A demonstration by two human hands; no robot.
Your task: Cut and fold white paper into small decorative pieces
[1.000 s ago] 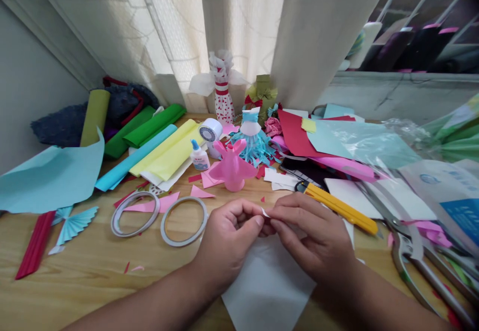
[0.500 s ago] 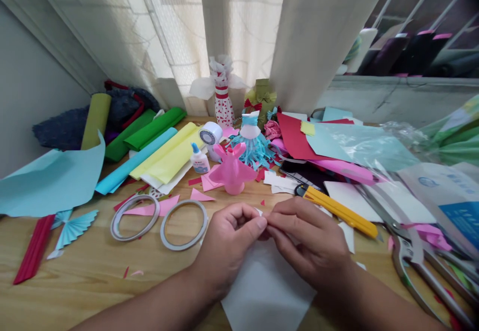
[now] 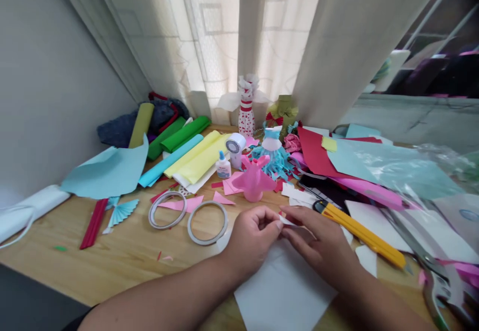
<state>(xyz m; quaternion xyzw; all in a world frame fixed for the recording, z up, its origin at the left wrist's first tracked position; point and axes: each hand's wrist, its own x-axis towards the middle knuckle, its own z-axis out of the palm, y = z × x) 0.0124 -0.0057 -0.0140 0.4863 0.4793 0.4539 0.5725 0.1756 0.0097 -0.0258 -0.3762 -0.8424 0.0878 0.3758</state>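
My left hand (image 3: 252, 236) and my right hand (image 3: 318, 241) are close together above a white paper sheet (image 3: 282, 291). Their fingertips pinch a small white paper strip (image 3: 286, 220) between them. The sheet lies under both hands, and my wrists partly hide it. A yellow utility knife (image 3: 359, 233) lies just to the right of my right hand. Two rings of double-sided tape (image 3: 167, 210) (image 3: 207, 222) sit to the left of my left hand. A pink paper dress figure (image 3: 253, 181) stands just beyond my hands.
The wooden table (image 3: 123, 241) is crowded with coloured paper, a glue bottle (image 3: 223, 167), a tape roll (image 3: 235, 150) and a fringed blue paper dress (image 3: 272, 159). Metal scissors (image 3: 443, 283) and a plastic bag (image 3: 396, 168) lie at right. Curtains (image 3: 348, 46) hang behind.
The whole scene has shifted right and lower in view as my head turned. My hands have parted slightly, showing more of the white strip between my fingertips.
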